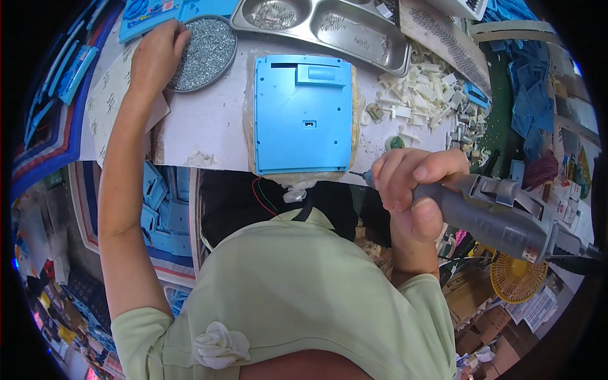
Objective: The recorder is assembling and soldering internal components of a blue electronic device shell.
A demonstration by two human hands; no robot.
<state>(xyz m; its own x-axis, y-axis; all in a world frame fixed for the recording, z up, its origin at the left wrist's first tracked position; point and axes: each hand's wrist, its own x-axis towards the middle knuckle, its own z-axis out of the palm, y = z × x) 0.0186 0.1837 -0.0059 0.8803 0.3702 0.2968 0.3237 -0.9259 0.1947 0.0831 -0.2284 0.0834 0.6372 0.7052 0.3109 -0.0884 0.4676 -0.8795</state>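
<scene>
A light-blue plastic housing [303, 120] lies flat in front of me on a pad wrapped in clear plastic [358, 107]. It has small screw holes, a raised block at its far end and a little slot near the middle. My right hand [415, 187] grips a grey electric screwdriver [487, 212], its tip pointing left beside the housing's near right corner. At the far left, my left hand [157, 56] rests at the rim of a round dish [234, 54] full of small silver screws [204, 54]. Its fingers are curled together; whatever they pinch is hidden.
A metal compartment tray [361, 60] with small springs stands at the back. White plastic parts [418, 95] are heaped at the right, beside a patterned board [449, 44]. Blue housings [168, 209] fill a bin below left. A red and a green wire [263, 196] hang at the table edge.
</scene>
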